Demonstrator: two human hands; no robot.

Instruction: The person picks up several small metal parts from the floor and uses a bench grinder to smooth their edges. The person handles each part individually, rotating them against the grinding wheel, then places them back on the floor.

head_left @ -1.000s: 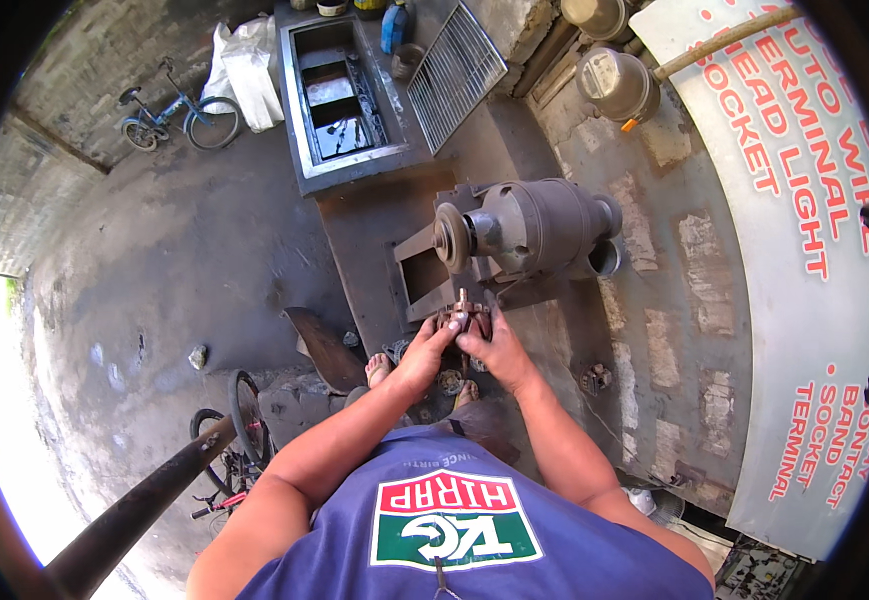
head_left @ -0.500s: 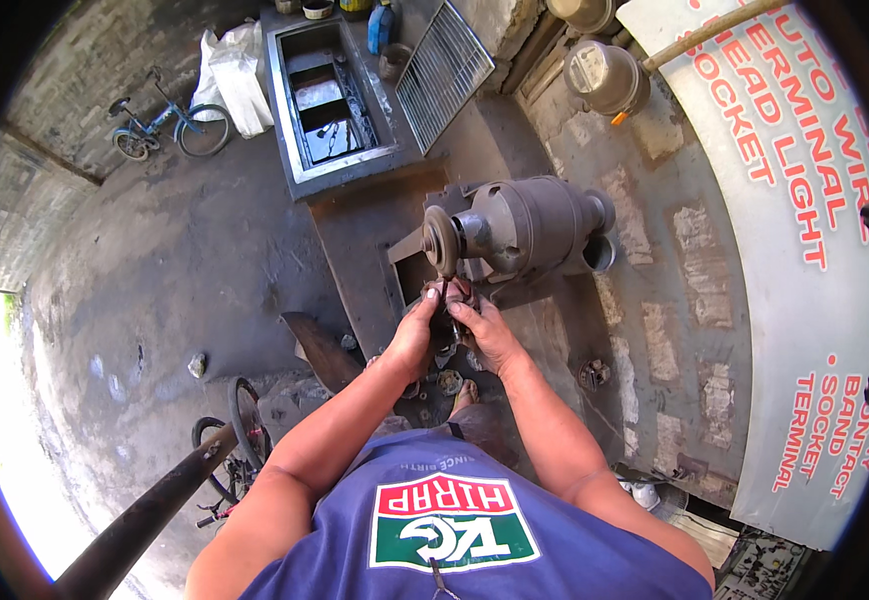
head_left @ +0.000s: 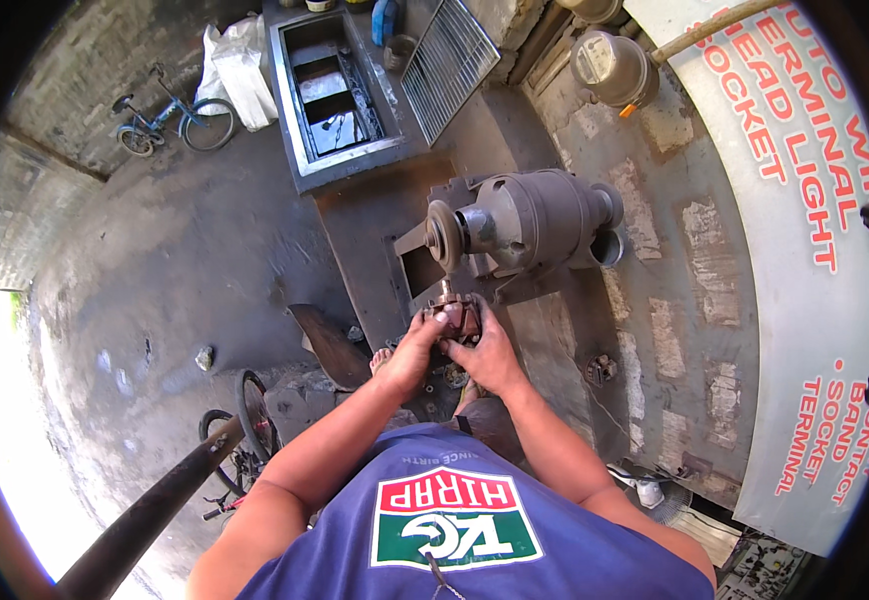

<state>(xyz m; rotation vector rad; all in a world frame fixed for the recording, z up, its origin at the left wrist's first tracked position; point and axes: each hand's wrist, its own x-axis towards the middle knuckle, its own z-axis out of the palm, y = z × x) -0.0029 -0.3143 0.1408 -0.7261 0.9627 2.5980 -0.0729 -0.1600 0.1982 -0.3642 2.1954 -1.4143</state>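
Observation:
Both my hands hold a dark reddish-brown rotor (head_left: 464, 319) with a short metal shaft, in front of my body. My left hand (head_left: 411, 353) is closed on its left side, thumb along the top. The fingers of my right hand (head_left: 495, 352) wrap the right side. The rotor's shaft points away from me, its tip just below a round grinding wheel (head_left: 443, 238); whether they touch I cannot tell. That wheel sits on the left end of a big, dusty grey-brown motor (head_left: 540, 222). My palms hide part of the rotor's underside.
Beyond the motor stands a metal-rimmed basin (head_left: 340, 160) with a wire rack (head_left: 449, 70) leaning beside it. A pot (head_left: 613, 68) and a large sign (head_left: 795, 300) are at right. Bicycles (head_left: 177, 122) stand at far left and near left (head_left: 240, 430). A curved metal sheet (head_left: 330, 348) lies beside my left arm.
My hands have drawn the rotor slightly back toward me, away from the wheel. More of its shaft and reddish body shows now, and my right hand has shifted around its side.

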